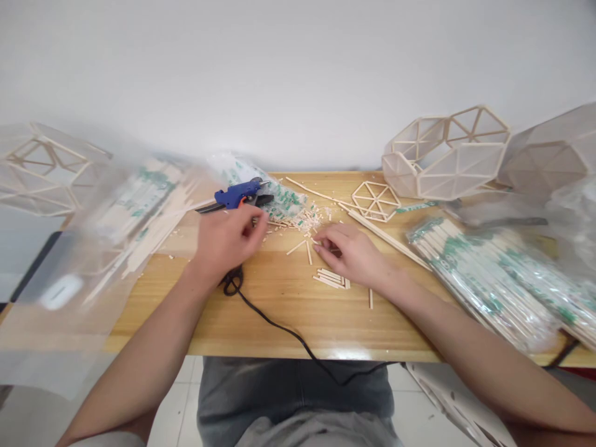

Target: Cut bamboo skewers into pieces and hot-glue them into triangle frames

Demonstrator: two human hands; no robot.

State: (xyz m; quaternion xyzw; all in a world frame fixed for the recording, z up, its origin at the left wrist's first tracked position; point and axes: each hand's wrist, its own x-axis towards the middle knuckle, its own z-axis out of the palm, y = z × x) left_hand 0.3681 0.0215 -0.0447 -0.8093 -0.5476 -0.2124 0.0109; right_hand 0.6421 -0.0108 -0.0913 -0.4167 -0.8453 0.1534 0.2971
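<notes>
My left hand (228, 241) rests on the wooden table (279, 310) just below a blue glue gun (239, 194), fingers curled in a pinch around something too small to make out. My right hand (351, 253) lies palm down, its fingertips pressing on short wooden sticks (305, 247). Beside the right wrist lies a small stack of cut sticks (331, 278). Loose stick offcuts (302, 220) are scattered between the hands and the gun.
The gun's black cord (279, 326) runs off the front edge. A flat hexagon stick frame (375, 200) and long sticks (391, 239) lie at the back. Faceted stick domes (447, 155) stand right and left. Plastic bags of sticks (488, 279) fill both sides.
</notes>
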